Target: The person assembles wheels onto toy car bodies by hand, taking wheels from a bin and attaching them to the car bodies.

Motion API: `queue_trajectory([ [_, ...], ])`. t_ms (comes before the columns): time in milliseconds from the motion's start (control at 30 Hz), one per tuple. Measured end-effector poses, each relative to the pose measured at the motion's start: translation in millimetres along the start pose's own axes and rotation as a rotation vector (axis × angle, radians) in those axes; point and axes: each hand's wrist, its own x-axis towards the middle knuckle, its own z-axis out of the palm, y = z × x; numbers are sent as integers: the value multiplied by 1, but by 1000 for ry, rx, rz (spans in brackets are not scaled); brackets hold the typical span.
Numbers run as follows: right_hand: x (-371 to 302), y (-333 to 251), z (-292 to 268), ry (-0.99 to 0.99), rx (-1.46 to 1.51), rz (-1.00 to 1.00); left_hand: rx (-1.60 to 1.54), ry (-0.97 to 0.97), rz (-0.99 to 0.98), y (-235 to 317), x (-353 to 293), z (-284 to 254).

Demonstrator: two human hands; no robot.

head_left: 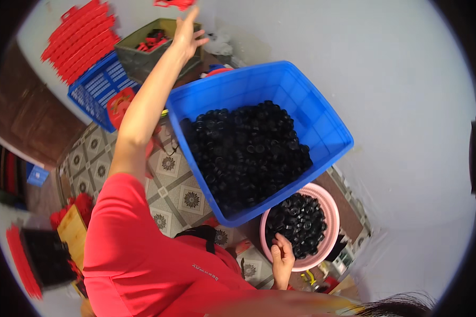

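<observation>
My left arm, in a red sleeve, is stretched far out. At its end my left hand [188, 38] is open, fingers apart, beside an olive-green bin [143, 61] of red and black parts. A red plastic piece [174, 3], cut off by the upper picture edge, shows just past the fingertips; I cannot tell whether they touch it. My right hand [283, 260] is curled at the near rim of a pink basket [330, 211]. Small round black pieces [301, 224] fill that basket. Whatever the curled fingers may hold is hidden.
A large blue tub [317, 113] with a heap of round black pieces [248, 153] stands in the middle. Left of it are a blue crate [103, 84], stacked red plastic strips [82, 39] and a red stool [120, 105]. A pale wall [407, 132] bounds the right side.
</observation>
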Motion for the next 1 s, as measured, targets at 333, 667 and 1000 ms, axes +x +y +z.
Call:
queue_trajectory([
  [333, -99, 50, 15, 481, -122, 249, 269, -2022, -497, -115, -337, 86],
  [667, -400, 317, -143, 2137, 31, 664, 567, -2130, -1460, -216, -654, 57],
  [1000, -524, 474, -248, 1620, 62, 1682, 902, -1966, -1480, -253, -775, 49],
])
